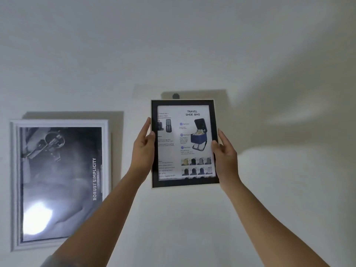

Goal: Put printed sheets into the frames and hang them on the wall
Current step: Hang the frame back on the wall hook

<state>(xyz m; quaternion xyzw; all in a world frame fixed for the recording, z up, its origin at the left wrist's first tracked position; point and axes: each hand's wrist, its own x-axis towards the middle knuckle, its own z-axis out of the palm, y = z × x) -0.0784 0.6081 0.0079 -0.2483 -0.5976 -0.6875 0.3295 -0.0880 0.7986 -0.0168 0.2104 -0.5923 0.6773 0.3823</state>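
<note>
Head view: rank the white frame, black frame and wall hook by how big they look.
1. white frame, largest
2. black frame, held by both hands nearer the camera, so real sizes are unsure
3. wall hook, smallest

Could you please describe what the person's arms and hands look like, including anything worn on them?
Both forearms are bare, with no watch, bracelet or gloves. The left hand and right hand show no rings on the fingers that can be seen. A bit of grey sleeve appears on the left arm at the bottom edge of the picture.
</note>
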